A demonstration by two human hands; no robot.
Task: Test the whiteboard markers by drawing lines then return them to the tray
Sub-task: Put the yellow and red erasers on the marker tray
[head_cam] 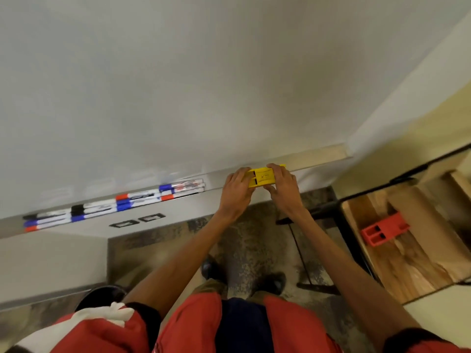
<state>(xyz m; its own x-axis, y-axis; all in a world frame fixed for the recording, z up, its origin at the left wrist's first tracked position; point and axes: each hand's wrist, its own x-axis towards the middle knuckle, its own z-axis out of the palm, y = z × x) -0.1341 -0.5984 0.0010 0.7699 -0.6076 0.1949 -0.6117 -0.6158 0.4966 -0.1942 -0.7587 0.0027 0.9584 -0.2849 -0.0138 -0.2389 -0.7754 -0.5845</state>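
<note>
We see the markers (pixel 114 202) lying in rows in the tray (pixel 215 181), left of centre under the whiteboard (pixel 178 85). Just right of them, our left hand (pixel 235 189) and right hand (pixel 283 186) each curl fingers round one end of a yellow block (pixel 262 177) at the tray. A red block (pixel 383 231) lies on the wooden table (pixel 420 263), lower right.

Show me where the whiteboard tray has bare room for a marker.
Bare: the tray stretch from the right hand to its far end, and a narrow gap between the markers and the left hand. Crowded: the left stretch, markers in rows; both hands grip the yellow block.
</note>
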